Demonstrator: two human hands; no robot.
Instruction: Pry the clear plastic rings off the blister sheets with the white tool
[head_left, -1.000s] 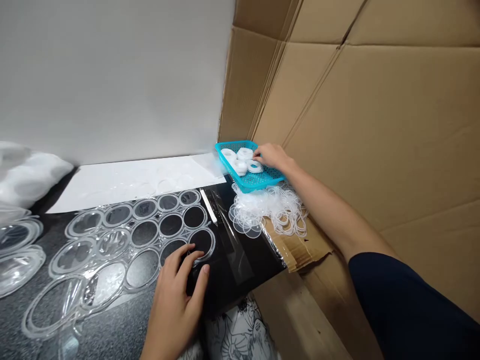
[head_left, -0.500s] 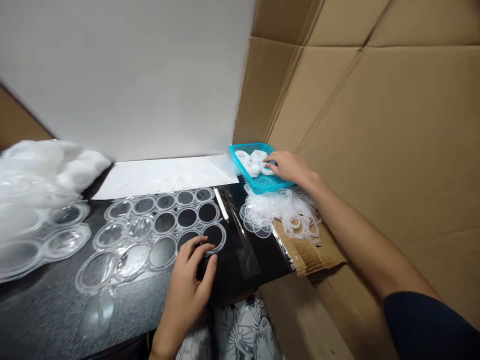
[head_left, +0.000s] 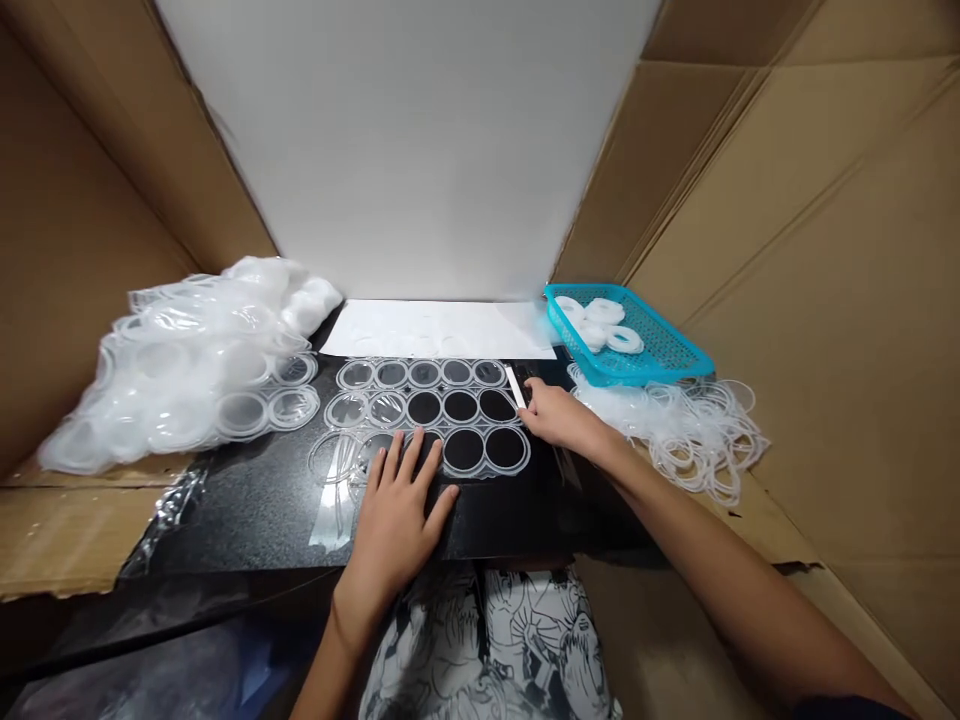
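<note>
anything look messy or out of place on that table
Two things, perhaps. The translucent rings in front of the blue basket lie in a tangled heap, while the ring sheet has even rows. That sheet's near-left corner also looks askew, its ring outlines overlapping instead of lining up.

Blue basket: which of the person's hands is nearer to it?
Right. The right hand is beside the white strip, at the blue basket's near left; the left hand lies spread over the clear ring sheet, farther left.
</note>
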